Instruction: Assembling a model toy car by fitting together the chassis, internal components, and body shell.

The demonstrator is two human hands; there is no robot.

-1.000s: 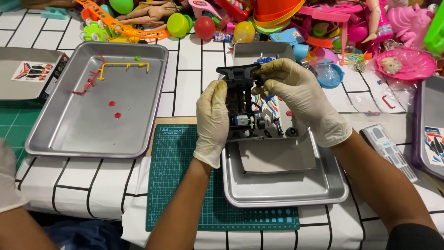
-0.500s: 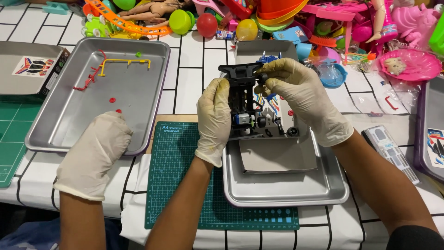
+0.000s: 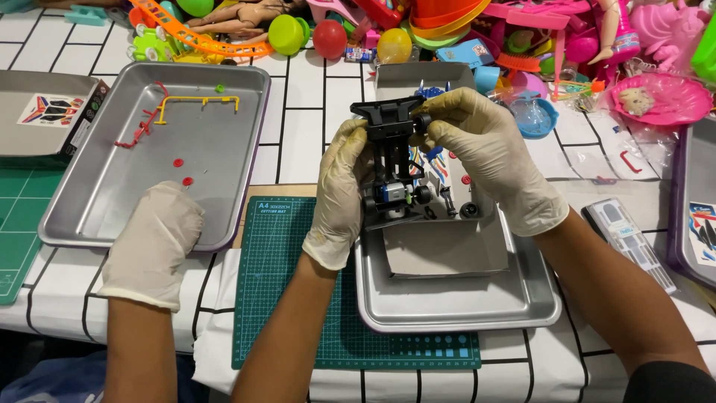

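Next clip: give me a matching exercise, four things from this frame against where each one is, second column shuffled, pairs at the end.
Things:
1. black toy car frame
2. red and yellow plastic strips
3. grey card
4. third gloved hand

Places:
A. on the near edge of the left tray
B. flat in the middle tray, near side
C. held between the left hand and right hand
D. at the far end of the left tray

Pairs: 1-C, 2-D, 3-B, 4-A
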